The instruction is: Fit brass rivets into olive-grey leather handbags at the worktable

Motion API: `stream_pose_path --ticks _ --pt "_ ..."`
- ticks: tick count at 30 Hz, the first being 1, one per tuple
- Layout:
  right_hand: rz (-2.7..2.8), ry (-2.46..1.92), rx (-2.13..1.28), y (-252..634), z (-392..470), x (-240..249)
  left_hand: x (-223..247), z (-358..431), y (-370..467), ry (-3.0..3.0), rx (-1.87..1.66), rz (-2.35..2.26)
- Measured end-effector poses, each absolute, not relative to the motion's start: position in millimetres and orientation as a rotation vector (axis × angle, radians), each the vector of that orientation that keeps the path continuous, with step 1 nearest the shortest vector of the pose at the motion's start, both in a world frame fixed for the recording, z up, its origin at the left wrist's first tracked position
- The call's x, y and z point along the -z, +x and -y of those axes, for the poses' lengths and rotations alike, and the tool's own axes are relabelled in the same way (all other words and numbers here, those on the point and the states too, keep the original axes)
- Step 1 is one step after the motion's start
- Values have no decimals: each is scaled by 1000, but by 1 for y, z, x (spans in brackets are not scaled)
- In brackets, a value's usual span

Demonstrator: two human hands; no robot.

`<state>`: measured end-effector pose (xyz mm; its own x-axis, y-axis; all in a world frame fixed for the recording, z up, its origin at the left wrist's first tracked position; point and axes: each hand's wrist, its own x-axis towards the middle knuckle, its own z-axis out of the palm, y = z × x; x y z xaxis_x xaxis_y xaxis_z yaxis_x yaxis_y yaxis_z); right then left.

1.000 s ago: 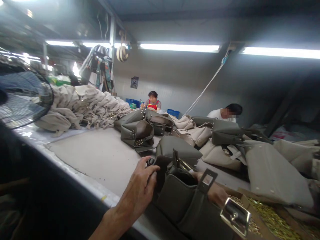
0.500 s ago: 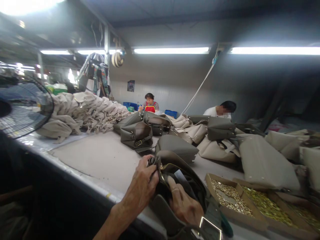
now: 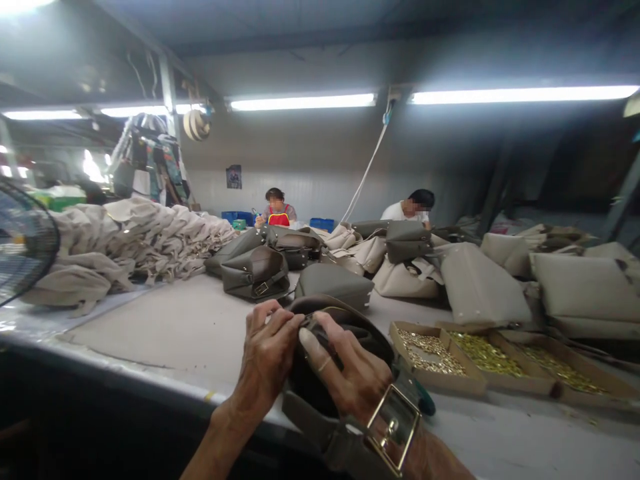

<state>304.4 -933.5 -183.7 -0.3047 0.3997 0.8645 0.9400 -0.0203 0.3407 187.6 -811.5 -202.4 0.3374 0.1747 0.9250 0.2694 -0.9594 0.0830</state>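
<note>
A dark olive-brown bag (image 3: 367, 328) is between my hands at the table's front edge, its mouth facing up. My left hand (image 3: 267, 350) grips the rim of the bag at its left end, fingers bent over it. Close beside it, my right hand (image 3: 345, 367) pinches the same rim with thumb and forefinger; the thumb tip looks pale, as if covered. A strap with a large gold buckle (image 3: 395, 430) lies across my right wrist. What sits between the fingertips is too small to make out.
Open boxes of small gold metal parts (image 3: 433, 353) stand on the right. Dark bags (image 3: 255, 273) and beige bags (image 3: 480, 283) lie behind my hands. Beige pieces (image 3: 140, 240) are heaped at the left, near a fan (image 3: 25, 240). Two people (image 3: 279, 217) sit across the table.
The view has turned to the right. My right hand has come up out of the bag's opening to the rim, close to my left hand. The gold buckle now lies over my right wrist.
</note>
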Motion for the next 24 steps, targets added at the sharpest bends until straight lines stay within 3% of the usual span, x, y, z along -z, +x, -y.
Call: stream_pose_path --ticks 16,24 --pt "1846 -1319 1153 324 905 180 196 801 201 -2665 1850 560" --pt "2000 -1510 783 341 888 205 203 787 212 -2920 1954 676"
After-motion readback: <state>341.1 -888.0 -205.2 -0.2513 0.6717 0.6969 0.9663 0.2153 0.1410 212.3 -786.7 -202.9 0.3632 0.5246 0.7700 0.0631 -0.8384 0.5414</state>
